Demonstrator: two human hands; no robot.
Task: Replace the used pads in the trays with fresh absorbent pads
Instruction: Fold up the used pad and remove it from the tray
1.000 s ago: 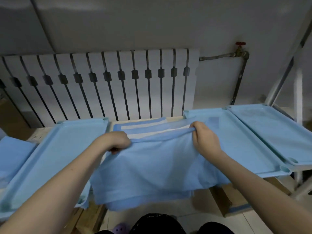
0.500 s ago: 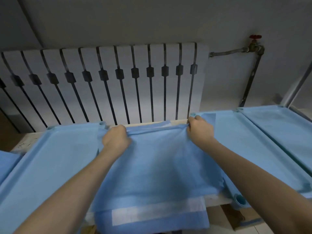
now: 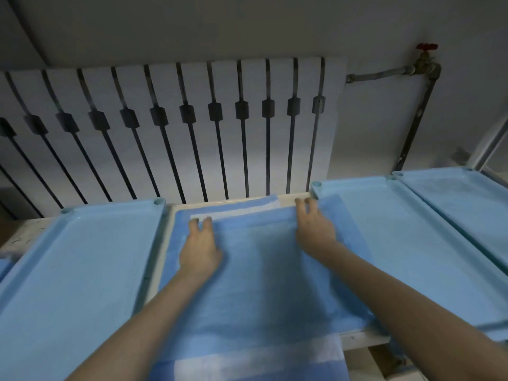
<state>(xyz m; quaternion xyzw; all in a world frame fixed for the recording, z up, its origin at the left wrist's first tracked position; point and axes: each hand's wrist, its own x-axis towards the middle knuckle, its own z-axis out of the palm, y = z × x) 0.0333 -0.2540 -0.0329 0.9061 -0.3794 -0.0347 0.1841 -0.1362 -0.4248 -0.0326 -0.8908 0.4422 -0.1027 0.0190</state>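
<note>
Between the two nearest trays, dead centre, a blue pad (image 3: 261, 284) lies flat on the white shelf (image 3: 362, 339). Both hands are on it. The left hand (image 3: 199, 251) is palm down at about 11 o'clock on the pad with its fingers spread. The right hand (image 3: 313, 229) is up at 1 o'clock, also flat and spread, fingertips at the far edge. Neither one is pinching anything, they're just pressing.

The pad's right side laps over the rim of the right tray (image 3: 412, 243) at 3 o'clock, so it isn't sitting in any tray yet. The left tray (image 3: 110, 209) at 9 o'clock is just beside it, not touching as far as I can see. A third tray (image 3: 467, 199) sits out at 2 o'clock. Under the top pad there's a second pad (image 3: 247, 361), with a white strip showing at 6 o'clock and another at 12. Radiator (image 3: 176, 127) is on the wall behind.

My read is that this is the smoothing/sorting step on the fresh stack, with nothing laid yet. The trays look bare, but honestly I can't tell in this light.

The next move probably calls for pinching just the top sheet at its far corners, without dragging the one underneath, then swinging it squarely into a tray so the edges land inside the rim.
</note>
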